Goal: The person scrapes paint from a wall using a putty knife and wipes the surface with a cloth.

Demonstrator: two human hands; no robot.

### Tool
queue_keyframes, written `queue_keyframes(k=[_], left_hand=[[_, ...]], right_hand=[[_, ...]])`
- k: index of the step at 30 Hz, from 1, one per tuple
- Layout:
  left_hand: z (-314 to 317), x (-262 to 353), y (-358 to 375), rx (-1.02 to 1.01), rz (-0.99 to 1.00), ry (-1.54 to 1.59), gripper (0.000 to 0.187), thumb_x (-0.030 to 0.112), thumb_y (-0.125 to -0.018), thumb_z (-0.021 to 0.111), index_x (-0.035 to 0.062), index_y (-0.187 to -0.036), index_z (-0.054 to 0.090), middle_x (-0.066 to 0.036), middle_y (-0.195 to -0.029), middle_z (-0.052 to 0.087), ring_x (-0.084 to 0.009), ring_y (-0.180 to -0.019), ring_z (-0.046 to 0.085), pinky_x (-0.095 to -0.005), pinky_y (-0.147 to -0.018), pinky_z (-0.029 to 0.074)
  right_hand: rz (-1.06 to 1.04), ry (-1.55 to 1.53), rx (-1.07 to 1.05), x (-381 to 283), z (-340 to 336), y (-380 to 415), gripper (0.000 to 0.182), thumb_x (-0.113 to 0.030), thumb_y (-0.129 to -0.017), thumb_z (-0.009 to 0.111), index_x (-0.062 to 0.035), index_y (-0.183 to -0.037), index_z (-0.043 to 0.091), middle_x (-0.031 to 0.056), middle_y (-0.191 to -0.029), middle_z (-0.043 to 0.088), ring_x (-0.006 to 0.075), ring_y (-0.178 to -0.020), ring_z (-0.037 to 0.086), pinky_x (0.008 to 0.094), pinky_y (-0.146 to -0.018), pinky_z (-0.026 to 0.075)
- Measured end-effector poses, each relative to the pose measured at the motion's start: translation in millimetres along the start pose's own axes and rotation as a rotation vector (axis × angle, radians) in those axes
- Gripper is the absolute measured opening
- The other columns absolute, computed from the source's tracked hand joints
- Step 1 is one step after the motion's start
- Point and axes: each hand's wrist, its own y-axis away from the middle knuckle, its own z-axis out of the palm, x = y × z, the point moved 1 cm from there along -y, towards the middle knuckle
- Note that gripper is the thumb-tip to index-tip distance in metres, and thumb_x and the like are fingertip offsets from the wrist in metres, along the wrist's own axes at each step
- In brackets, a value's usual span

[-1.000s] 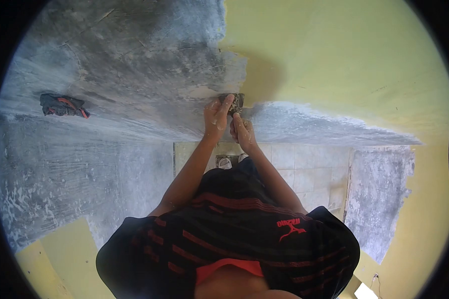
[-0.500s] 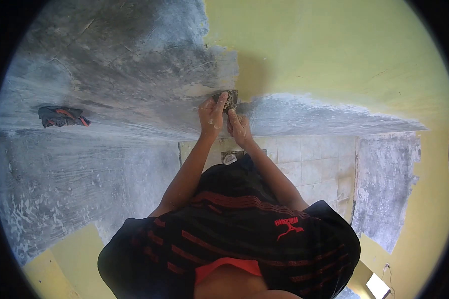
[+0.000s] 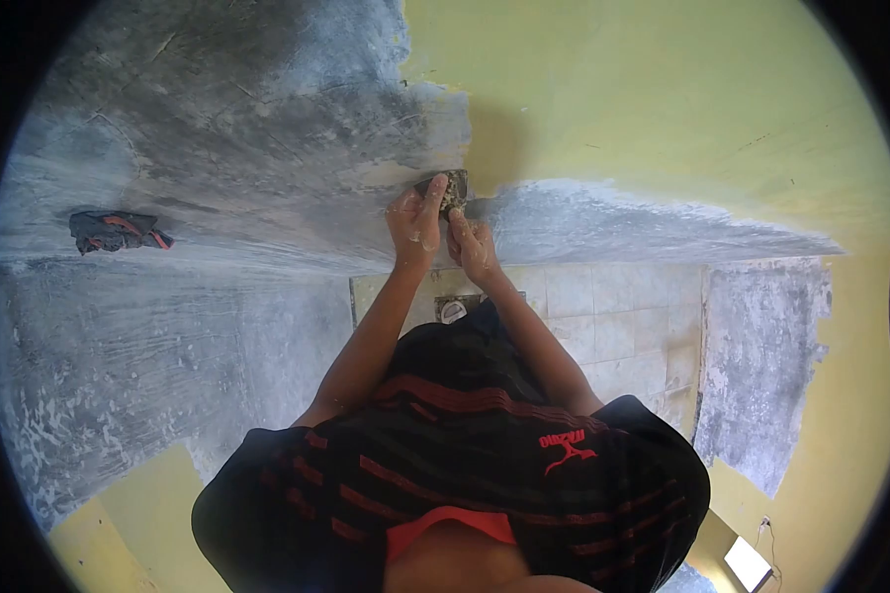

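Observation:
Both my hands hold a small dark scraper blade (image 3: 455,182) against the wall, at the border between grey plaster and yellow-green paint. My left hand (image 3: 414,222) grips its left side, with one finger stretched up over the blade. Lower and to the right, my right hand (image 3: 473,245) pinches its bottom part. Crumbly pale flakes lie on the blade, and whitish dust coats my fingers. Around the blade, the wall shows bare grey plaster (image 3: 297,148) to the left and yellow-green paint (image 3: 643,99) to the right.
A dark crumpled cloth (image 3: 119,231) with orange stripes is at the left. Below my hands are pale floor tiles (image 3: 613,341) and a small whitish round object (image 3: 453,311). A white rectangular object (image 3: 748,564) and a cable are at the lower right.
My hands and the blade have shifted very slightly up and left in the view, as has the cloth. Both hands keep their hold.

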Motion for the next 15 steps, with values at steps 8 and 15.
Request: queue_keyframes(k=[8,15], left_hand=[[-0.9,38.6,-2.1,0.020,0.010,-0.034,0.041,0.021,-0.102,0.077,0.0071,-0.067,0.059,0.007,-0.068,0.056,-0.0038,-0.065,0.043,-0.0271,-0.057,0.035],[12.0,53.4,2.2,0.048,-0.006,0.180,0.042,0.023,-0.100,0.078,0.0037,-0.068,0.060,0.006,-0.067,0.055,-0.0047,-0.065,0.043,-0.0283,-0.057,0.036]], right_hand=[[-0.018,0.057,-0.010,-19.6,4.7,3.7,0.060,-0.053,-0.110,0.054,-0.0137,-0.066,0.049,-0.0042,-0.058,0.043,0.0079,-0.050,0.039,0.0294,-0.045,0.028],[0.004,0.029,0.078,-27.6,11.3,9.8,0.057,-0.049,-0.110,0.057,-0.0137,-0.066,0.050,-0.0042,-0.057,0.045,0.0076,-0.050,0.040,0.0288,-0.046,0.030]])
